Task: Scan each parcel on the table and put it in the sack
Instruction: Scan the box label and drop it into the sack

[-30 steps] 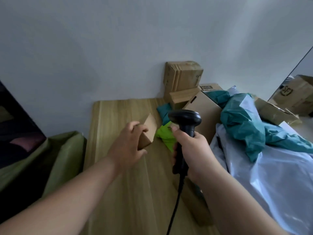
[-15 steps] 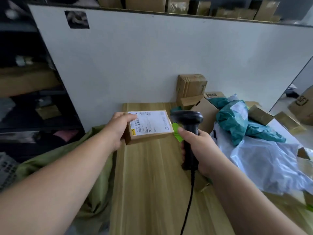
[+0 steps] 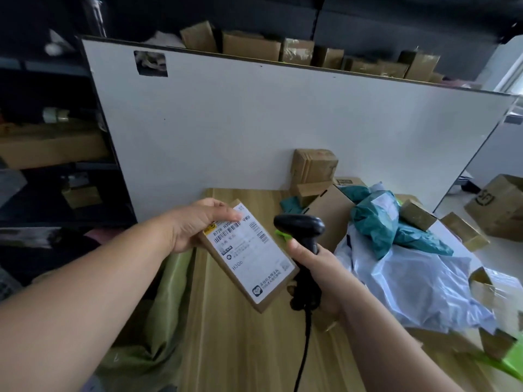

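**Head view, parcel held up to the scanner.** The left hand [image 3: 198, 224] grips a small cardboard box [image 3: 278, 290] by its upper end, thumb pressed on the white shipping label [image 3: 249, 250] and the other fingers hidden behind the box. The box is held tilted above the left part of the wooden table [image 3: 240, 349], label face up, its long axis running from 11 to 5 o'clock. Barcodes and printed text show on the label.

The right hand [image 3: 317, 270] is wrapped round the handle of a black scanner [image 3: 300, 226], with a finger at the front of the handle below the head. The scanner's head stands at 2 o'clock from the box, close beside its upper end. Whether the handle touches the box's right edge cannot be told. A black cable [image 3: 302, 349] drops from the handle towards 6 o'clock.

An olive-green sack [image 3: 167, 292] hangs at the table's left edge, at 7 o'clock from the box.

At 3 o'clock from the scanner lies a heap of parcels: teal bags [image 3: 373, 222], a white plastic bag [image 3: 410, 278] and brown boxes [image 3: 314, 165], the farthest against a white panel [image 3: 254, 123] at 12 o'clock. More cartons [image 3: 249, 46] show above the panel's top edge. Dark shelves [image 3: 56, 148] stand at 9 o'clock.
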{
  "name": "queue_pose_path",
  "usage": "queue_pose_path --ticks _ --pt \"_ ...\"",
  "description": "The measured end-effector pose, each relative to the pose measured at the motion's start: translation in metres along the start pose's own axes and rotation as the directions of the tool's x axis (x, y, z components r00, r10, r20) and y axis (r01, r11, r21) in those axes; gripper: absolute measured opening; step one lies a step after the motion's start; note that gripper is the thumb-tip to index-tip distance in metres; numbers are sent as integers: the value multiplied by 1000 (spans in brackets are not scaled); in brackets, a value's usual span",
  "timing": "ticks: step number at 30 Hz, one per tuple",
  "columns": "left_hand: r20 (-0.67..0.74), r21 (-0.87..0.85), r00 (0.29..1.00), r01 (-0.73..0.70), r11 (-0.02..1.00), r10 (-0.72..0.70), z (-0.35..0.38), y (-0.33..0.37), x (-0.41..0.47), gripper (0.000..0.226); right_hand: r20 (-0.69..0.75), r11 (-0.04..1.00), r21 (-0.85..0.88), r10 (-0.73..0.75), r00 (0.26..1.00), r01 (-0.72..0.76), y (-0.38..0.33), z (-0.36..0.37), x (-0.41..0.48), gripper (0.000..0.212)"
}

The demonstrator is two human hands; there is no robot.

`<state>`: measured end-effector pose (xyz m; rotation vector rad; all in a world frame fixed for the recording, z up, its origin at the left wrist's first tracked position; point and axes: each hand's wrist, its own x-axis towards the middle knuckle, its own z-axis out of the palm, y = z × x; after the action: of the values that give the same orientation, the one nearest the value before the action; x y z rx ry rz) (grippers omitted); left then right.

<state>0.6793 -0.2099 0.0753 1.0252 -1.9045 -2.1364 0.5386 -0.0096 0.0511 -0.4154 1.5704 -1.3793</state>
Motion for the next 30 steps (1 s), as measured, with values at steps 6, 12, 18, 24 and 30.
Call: queue_pose_path --ticks 6,12,18,24,30 --pt "-319 -260 945 -157 953 69 2 1 1 80 -44 1000 24 -12 999 13 8 6 5 52" --pt "2 -259 988 151 954 -156 23 -34 -21 87 -143 990 118 -64 988 81 8 19 11 41" --pt "-216 -224 974 25 974 -75 6 -39 -15 33 -194 983 -148 -134 972 106 -5 36 10 23" --pt "-393 -102 919 -46 994 2 -43 -54 -20 23 29 973 -202 -109 994 112 -33 63 5 29" --pt "-422 -76 906 -56 996 18 -73 -66 -29 24 132 988 -148 -30 991 49 -44 95 6 41"
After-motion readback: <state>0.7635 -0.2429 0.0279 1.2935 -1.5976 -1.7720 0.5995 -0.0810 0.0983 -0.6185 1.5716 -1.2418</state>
